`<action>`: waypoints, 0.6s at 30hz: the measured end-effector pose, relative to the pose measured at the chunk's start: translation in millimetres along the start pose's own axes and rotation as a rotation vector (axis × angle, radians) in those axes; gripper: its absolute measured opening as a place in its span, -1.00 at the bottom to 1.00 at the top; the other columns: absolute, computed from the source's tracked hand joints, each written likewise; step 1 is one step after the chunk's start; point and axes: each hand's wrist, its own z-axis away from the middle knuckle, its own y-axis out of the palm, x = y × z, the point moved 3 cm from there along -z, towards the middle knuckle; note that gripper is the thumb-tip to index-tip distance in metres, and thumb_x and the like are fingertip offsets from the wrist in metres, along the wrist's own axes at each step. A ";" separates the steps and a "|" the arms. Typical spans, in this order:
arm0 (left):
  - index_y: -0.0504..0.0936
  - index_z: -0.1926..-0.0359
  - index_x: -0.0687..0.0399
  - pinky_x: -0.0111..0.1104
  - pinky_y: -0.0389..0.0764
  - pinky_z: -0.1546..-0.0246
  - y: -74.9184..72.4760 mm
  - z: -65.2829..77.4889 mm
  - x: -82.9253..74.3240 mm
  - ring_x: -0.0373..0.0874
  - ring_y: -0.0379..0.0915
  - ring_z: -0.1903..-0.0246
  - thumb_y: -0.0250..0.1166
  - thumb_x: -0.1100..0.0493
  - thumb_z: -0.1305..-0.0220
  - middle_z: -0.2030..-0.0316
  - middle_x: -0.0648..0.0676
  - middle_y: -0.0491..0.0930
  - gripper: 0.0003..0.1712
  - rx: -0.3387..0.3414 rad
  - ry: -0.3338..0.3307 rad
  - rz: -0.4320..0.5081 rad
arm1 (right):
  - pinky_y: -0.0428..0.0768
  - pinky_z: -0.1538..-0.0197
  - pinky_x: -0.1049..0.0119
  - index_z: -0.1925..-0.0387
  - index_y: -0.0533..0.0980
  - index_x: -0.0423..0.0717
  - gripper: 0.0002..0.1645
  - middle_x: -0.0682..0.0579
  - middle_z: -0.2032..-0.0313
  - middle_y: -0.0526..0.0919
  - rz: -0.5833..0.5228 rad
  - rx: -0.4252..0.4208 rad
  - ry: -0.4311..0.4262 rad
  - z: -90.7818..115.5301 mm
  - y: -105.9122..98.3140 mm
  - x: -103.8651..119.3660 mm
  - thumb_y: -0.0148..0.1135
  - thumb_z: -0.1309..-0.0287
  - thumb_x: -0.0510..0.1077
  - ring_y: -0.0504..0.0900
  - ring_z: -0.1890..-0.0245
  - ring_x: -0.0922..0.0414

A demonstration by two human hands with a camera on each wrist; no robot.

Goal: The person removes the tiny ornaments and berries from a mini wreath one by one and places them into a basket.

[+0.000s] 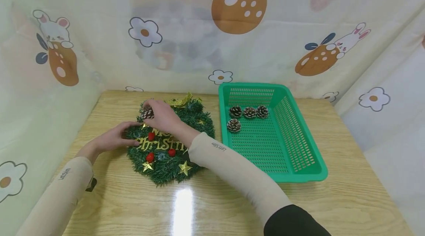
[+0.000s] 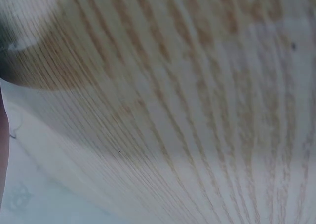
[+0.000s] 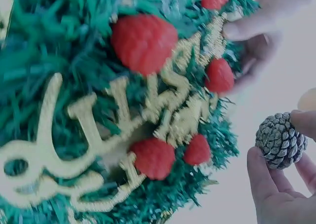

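Note:
A green Christmas wreath (image 1: 204, 123) lies on the table, with gold "Merry Christmas" lettering (image 1: 161, 145), red berries (image 1: 150, 157) and gold stars (image 1: 184, 168). My right hand (image 1: 163, 118) pinches a pine cone (image 3: 280, 141) between thumb and fingertips at the wreath's upper left edge. At its left edge, my left hand (image 1: 113, 138) grips the wreath, the thumb near the lettering; part of these fingers is hidden by the greenery. In the left wrist view only blurred, streaked wood-like surface and a sliver of skin show.
Right of the wreath stands a green plastic basket (image 1: 307, 147) with several pine cones (image 1: 249, 112) in its far left part. A wooden table (image 1: 332, 199) carries everything. Behind it hangs a printed curtain (image 1: 186, 55). A gold ribbon bow (image 1: 180, 101) tops the wreath.

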 end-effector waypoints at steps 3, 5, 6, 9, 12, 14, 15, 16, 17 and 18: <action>0.18 -0.45 0.16 0.31 0.05 -0.29 -0.6 -0.5 0.4 0.37 -0.13 -0.40 0.38 0.03 -0.24 -0.43 0.35 0.05 -0.14 -0.005 0.003 -0.006 | 0.53 0.04 0.37 -0.21 0.40 -0.09 -0.49 0.04 -0.05 0.55 -0.047 0.008 -0.012 2.1 -10.0 -0.7 0.27 -0.28 -0.08 0.53 0.02 0.17; 0.19 -0.44 0.16 0.32 0.02 -0.29 -1.1 -0.1 0.1 0.37 -0.12 -0.40 0.39 0.03 -0.23 -0.42 0.36 0.05 -0.13 -0.008 0.007 -0.008 | 0.53 0.05 0.38 -0.21 0.40 -0.11 -0.49 0.03 -0.04 0.55 -0.075 0.020 -0.019 4.6 -16.6 -0.4 0.27 -0.27 -0.09 0.54 0.03 0.18; 0.19 -0.44 0.16 0.32 0.01 -0.29 -1.3 0.2 -0.1 0.37 -0.12 -0.40 0.39 0.03 -0.23 -0.42 0.36 0.05 -0.13 -0.008 0.007 -0.009 | 0.53 0.05 0.39 -0.20 0.40 -0.11 -0.48 0.03 -0.04 0.55 -0.083 0.025 -0.024 6.2 -20.1 -0.4 0.28 -0.27 -0.09 0.54 0.03 0.18; 0.20 -0.44 0.16 0.32 0.01 -0.29 -1.9 1.0 -1.1 0.38 -0.12 -0.40 0.40 0.03 -0.23 -0.42 0.37 0.06 -0.13 -0.009 0.011 -0.007 | 0.53 0.00 0.37 -0.21 0.39 -0.12 -0.47 0.03 -0.06 0.55 -0.102 0.043 -0.048 12.2 -30.5 -0.8 0.28 -0.26 -0.08 0.54 -0.01 0.18; 0.20 -0.44 0.14 0.31 0.00 -0.29 -1.4 1.0 -1.5 0.38 -0.11 -0.40 0.39 0.02 -0.23 -0.42 0.37 0.05 -0.13 -0.008 0.010 -0.011 | 0.52 -0.08 0.32 -0.26 0.38 -0.12 -0.43 0.00 -0.15 0.52 -0.130 0.052 -0.058 21.2 -42.1 -3.2 0.26 -0.27 -0.07 0.51 -0.10 0.14; 0.20 -0.44 0.13 0.32 0.00 -0.29 -1.2 0.9 -1.8 0.38 -0.12 -0.40 0.39 0.02 -0.23 -0.42 0.37 0.05 -0.13 -0.008 0.009 -0.018 | 0.48 -0.14 0.30 -0.32 0.34 -0.09 -0.39 -0.02 -0.23 0.47 -0.149 0.063 -0.055 26.9 -50.2 -5.6 0.24 -0.30 -0.06 0.46 -0.19 0.11; 0.19 -0.44 0.13 0.32 0.00 -0.29 -1.1 0.9 -2.0 0.38 -0.12 -0.40 0.39 0.02 -0.24 -0.42 0.37 0.04 -0.14 -0.007 0.009 -0.020 | 0.47 -0.15 0.29 -0.34 0.33 -0.08 -0.38 -0.02 -0.25 0.46 -0.156 0.062 -0.053 29.8 -54.7 -6.6 0.24 -0.31 -0.05 0.45 -0.21 0.10; 0.19 -0.45 0.13 0.32 0.00 -0.29 -0.9 0.9 -2.3 0.38 -0.13 -0.40 0.38 0.02 -0.24 -0.43 0.37 0.03 -0.14 -0.006 0.007 -0.020 | 0.46 -0.17 0.28 -0.35 0.32 -0.06 -0.37 -0.02 -0.26 0.44 -0.154 0.057 -0.051 32.2 -59.2 -7.8 0.24 -0.31 -0.04 0.43 -0.23 0.09; 0.19 -0.45 0.13 0.32 0.01 -0.29 -0.7 0.9 -2.5 0.38 -0.13 -0.40 0.38 0.02 -0.24 -0.43 0.37 0.03 -0.14 -0.005 0.006 -0.023 | 0.45 -0.18 0.26 -0.36 0.32 -0.04 -0.36 -0.01 -0.27 0.44 -0.152 0.054 -0.052 34.5 -63.7 -8.7 0.25 -0.31 -0.04 0.42 -0.25 0.09; 0.19 -0.45 0.13 0.32 0.01 -0.29 -0.5 1.0 -3.1 0.38 -0.14 -0.40 0.38 0.02 -0.24 -0.43 0.37 0.03 -0.14 -0.006 0.004 -0.022 | 0.45 -0.17 0.25 -0.36 0.32 -0.03 -0.36 -0.01 -0.26 0.45 -0.153 0.051 -0.053 36.5 -68.0 -10.0 0.24 -0.31 -0.04 0.42 -0.24 0.09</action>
